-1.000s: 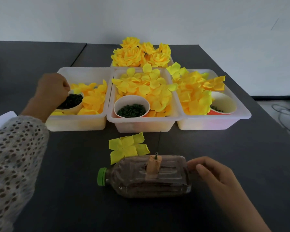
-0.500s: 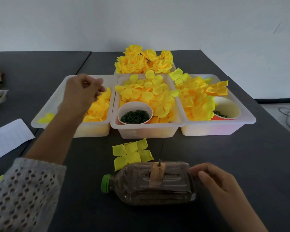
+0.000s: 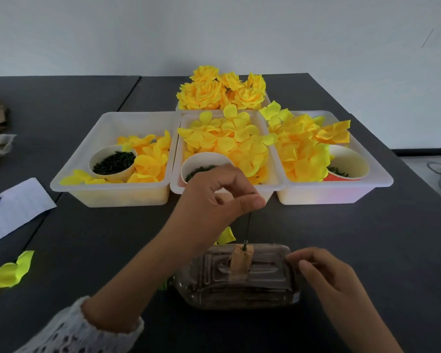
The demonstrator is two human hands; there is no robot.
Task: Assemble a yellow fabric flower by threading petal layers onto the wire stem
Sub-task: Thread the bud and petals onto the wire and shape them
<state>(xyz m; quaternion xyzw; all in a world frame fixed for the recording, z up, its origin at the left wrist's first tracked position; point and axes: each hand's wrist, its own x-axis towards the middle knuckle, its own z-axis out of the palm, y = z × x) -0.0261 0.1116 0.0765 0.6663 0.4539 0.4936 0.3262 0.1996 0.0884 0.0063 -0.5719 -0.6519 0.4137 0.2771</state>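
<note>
A thin dark wire stem [image 3: 247,229] stands upright in a tan cork block [image 3: 241,261] fixed on a clear plastic bottle [image 3: 239,284] lying on its side. My left hand [image 3: 214,200] hovers above it, thumb and forefinger pinched round the wire's top end; anything else between the fingertips is hidden. My right hand [image 3: 329,276] rests against the bottle's right end with loosely curled fingers. A yellow petal layer [image 3: 227,236] lies on the table behind the bottle, mostly covered by my left wrist.
Three white trays, left [image 3: 107,192], middle [image 3: 175,184] and right [image 3: 329,194], hold yellow petals and cups of dark green bits [image 3: 112,161]. Finished yellow flowers [image 3: 222,91] sit behind them. At the left lie white paper [image 3: 13,207] and a loose petal [image 3: 8,273].
My left hand left the cup in the left tray and moved right and toward me, to the top of the wire. The right hand stayed at the bottle's end.
</note>
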